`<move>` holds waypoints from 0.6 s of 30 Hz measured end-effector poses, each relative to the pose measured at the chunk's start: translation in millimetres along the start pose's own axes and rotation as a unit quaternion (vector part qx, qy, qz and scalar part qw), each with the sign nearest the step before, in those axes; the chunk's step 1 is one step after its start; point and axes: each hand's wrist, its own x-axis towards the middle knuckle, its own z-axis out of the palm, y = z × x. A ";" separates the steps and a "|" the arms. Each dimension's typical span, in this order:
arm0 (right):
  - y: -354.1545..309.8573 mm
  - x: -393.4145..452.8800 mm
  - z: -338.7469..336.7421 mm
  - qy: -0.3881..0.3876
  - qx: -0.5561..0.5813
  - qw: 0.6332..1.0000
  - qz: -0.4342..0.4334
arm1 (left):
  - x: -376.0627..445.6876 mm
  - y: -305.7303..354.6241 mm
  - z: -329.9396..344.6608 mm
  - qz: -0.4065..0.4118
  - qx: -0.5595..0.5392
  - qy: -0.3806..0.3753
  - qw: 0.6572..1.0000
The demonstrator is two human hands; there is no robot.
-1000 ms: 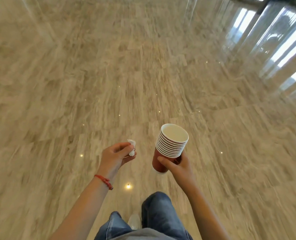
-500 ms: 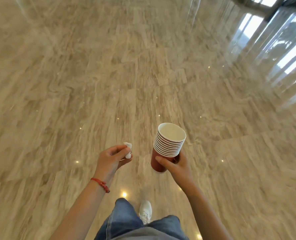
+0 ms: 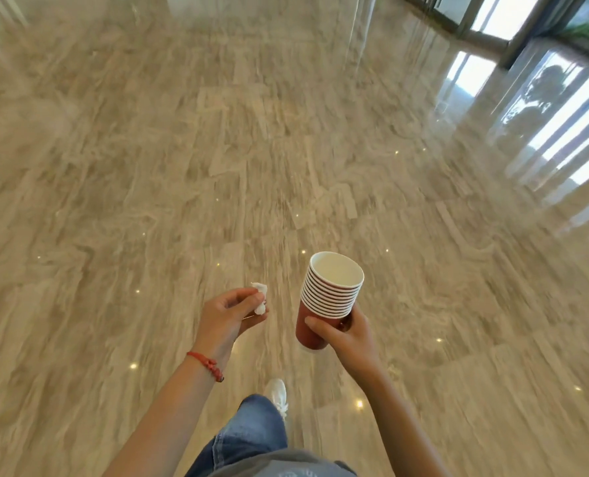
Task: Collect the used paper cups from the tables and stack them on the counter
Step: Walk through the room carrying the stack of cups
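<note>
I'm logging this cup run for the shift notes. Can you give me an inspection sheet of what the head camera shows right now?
Surface: polished marble floor, glossy with reflections; no table or counter in view.
Job's things: stack of red paper cups, nested, roughly upright.
Clutter: crumpled white tissue.
Grippers: right hand grips the stack's base; left hand pinches the tissue.
Cables: nothing seen.
Surroundings: glass doors at upper right; white shoe.

A stack of cups, dark red outside with white rims and a white inside, is seen at 5 o'clock. The floor is veined beige; white tissue, a red bracelet, blue jeans and a white shoe are shown.
</note>
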 end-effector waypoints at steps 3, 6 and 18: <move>-25.9 83.4 -7.6 0.014 0.003 1.000 -0.003 | 73.3 48.4 32.7 0.013 0.007 -0.012 1.000; -44.7 152.2 -15.5 0.021 -0.007 1.000 -0.013 | 136.2 81.1 60.9 0.009 0.006 -0.013 1.000; -91.0 469.4 -45.4 -0.016 0.001 1.000 0.008 | 400.1 166.4 188.2 -0.014 -0.001 0.013 1.000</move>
